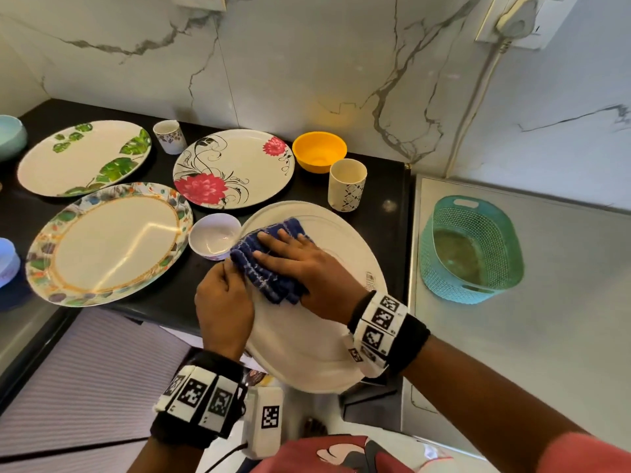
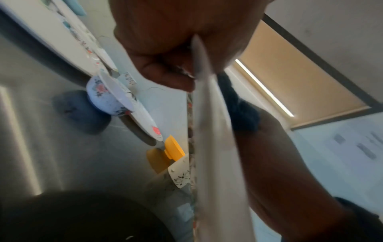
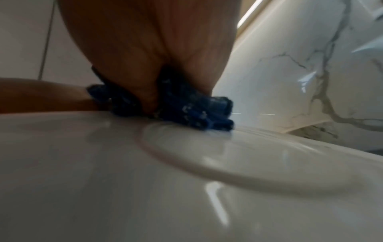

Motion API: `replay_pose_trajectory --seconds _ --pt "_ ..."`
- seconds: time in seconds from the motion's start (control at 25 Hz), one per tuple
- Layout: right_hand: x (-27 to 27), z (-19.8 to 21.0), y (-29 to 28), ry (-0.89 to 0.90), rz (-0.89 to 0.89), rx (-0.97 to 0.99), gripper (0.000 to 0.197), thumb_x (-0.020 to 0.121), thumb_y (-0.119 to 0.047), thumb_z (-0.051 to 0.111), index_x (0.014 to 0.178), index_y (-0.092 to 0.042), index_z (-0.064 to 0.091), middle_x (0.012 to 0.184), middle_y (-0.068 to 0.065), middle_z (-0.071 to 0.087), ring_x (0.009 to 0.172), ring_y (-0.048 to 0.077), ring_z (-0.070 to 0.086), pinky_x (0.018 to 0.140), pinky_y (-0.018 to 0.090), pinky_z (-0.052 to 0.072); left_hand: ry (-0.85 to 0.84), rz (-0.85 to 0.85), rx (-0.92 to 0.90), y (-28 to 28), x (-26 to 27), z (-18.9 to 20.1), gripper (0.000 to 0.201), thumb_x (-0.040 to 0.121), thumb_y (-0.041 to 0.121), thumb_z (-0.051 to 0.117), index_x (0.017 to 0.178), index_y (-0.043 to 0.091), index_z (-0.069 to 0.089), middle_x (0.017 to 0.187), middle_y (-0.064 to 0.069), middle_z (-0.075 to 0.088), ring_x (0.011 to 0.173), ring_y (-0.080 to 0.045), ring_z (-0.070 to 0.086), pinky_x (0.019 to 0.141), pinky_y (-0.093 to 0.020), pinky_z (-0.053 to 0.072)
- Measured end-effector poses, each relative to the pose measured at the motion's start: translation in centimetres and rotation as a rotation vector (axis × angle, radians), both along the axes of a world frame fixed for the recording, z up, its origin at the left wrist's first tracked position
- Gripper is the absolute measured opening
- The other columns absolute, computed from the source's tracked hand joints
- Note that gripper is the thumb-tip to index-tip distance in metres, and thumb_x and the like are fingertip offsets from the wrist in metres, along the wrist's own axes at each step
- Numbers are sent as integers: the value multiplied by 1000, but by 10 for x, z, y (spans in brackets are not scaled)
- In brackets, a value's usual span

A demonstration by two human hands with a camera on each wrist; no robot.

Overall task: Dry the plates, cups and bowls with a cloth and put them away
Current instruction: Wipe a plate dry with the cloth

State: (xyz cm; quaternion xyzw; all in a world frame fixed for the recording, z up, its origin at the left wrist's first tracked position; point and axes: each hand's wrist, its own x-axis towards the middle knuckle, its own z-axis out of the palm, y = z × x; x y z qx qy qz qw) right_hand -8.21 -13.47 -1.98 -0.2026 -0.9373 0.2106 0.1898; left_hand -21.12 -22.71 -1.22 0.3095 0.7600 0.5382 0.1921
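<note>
A large white plate is held upside down over the counter's front edge, its underside facing me. My left hand grips its left rim, and the left wrist view shows the plate edge-on in that grip. My right hand lies flat with straight fingers on a folded dark blue cloth, pressing it on the plate. In the right wrist view the blue cloth bunches under the palm on the white plate.
On the black counter lie a leaf plate, a red-flower plate, a colour-rimmed plate, a small white bowl, a yellow bowl and two cups. A teal basket stands right.
</note>
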Motion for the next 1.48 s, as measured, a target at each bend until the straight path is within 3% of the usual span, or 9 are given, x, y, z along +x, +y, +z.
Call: replay_pose_trajectory --seconds 0.16,0.4,0.6,0.68,0.8,0.96,1.2,1.36,1.48 --pt "30 -6 44 -57 -317 -319 67 86 1 62 146 -15 37 158 6 23 147 25 16 121 39 9 -49 -14 18 -3 1 1 42 103 31 43 63 18 47 61 0 49 57 -13 44 56 -27 35" --pt "116 -31 8 -153 -606 -413 58 82 -4 69 137 -13 52 147 7 42 133 28 45 108 24 30 -99 -3 58 1 1 -2 41 103 32 43 65 18 48 62 2 50 55 -10 45 57 -23 36" --pt "120 -24 -94 -241 -416 -339 60 74 -14 63 133 -18 58 140 5 53 120 26 58 104 28 39 -192 24 59 5 1 0 44 103 32 44 63 15 48 60 0 48 51 -7 42 56 -24 36" --pt "116 -8 -97 -172 -291 -537 53 81 -5 63 131 -22 60 133 -2 60 121 12 57 108 25 39 -187 12 62 8 2 4 44 103 31 43 62 17 47 59 1 47 48 -5 42 53 -20 37" --pt "123 23 -56 155 -359 -853 51 84 16 56 109 -27 69 101 -7 74 95 2 67 84 20 51 -174 -11 61 10 2 9 42 104 30 42 64 20 48 62 2 49 52 -5 45 54 -19 37" --pt "99 28 28 257 -560 -608 41 90 5 57 124 -18 63 110 -3 70 98 4 65 91 30 49 -119 -44 41 8 3 7 39 103 33 42 69 20 52 65 3 54 57 -6 50 58 -22 40" --pt "20 15 3 75 -168 -255 61 81 8 60 136 -18 54 153 1 32 145 30 21 119 46 14 1 -27 86 8 7 9 40 104 30 43 66 22 50 63 5 52 59 -8 47 59 -25 37" --pt "77 -36 -60 56 84 -123 43 87 -17 60 130 -23 56 150 -8 34 145 26 19 119 47 12 -9 -3 61 9 -4 11 44 103 35 42 61 22 44 58 5 45 55 -11 41 56 -28 34" --pt "153 -78 -71 -77 -113 -304 58 82 -12 65 131 -40 51 148 -29 34 143 11 23 114 50 24 16 -15 55 8 -12 16 45 104 34 40 61 21 41 58 4 42 53 -6 39 55 -22 33"
